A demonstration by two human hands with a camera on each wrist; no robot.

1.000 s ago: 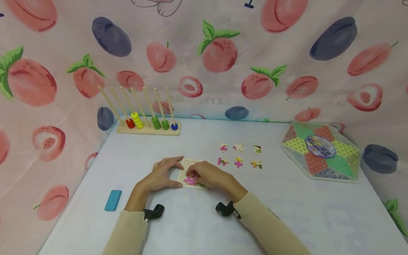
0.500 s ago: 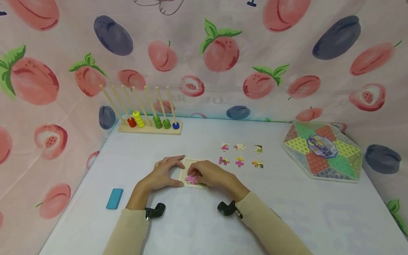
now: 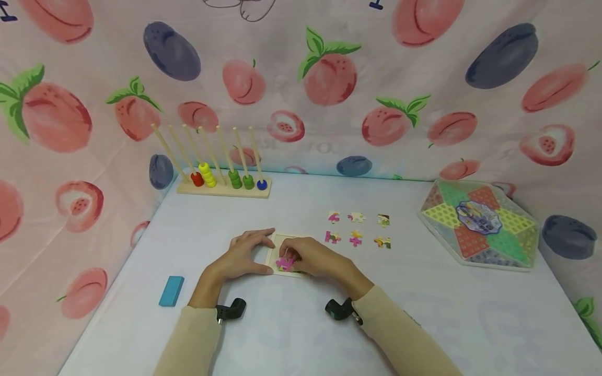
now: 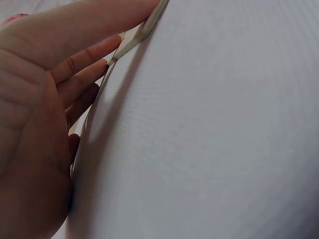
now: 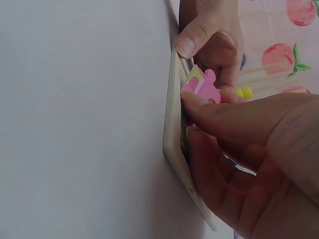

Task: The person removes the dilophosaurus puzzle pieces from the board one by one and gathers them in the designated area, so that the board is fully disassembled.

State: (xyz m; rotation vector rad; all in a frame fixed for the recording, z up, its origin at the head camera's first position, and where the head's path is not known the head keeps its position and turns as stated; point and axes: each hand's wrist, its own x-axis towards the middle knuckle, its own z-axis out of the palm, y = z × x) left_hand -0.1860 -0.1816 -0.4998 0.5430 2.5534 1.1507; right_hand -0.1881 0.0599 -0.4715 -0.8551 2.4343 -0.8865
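Observation:
My left hand holds a small pale wooden puzzle tray at its left side, thumb at the near corner and index finger at the far one. In the left wrist view, that thumb touches the tray's edge. My right hand pinches a pink jigsaw piece between thumb and fingers. The piece stands tilted over the near part of the tray. More coloured picture shows beneath it, mostly hidden by my right fingers. Several loose jigsaw pieces lie in two rows right of the tray.
A wooden peg rack with coloured beads stands at the back left. A blue block lies left of my left forearm. At the right back rests a hexagonal plastic box with a patterned lid. A fruit-print cloth hangs behind the table.
The pink piece tilts slightly differently in my right fingers. Both hands stay at the tray, and the whole view has shifted a little.

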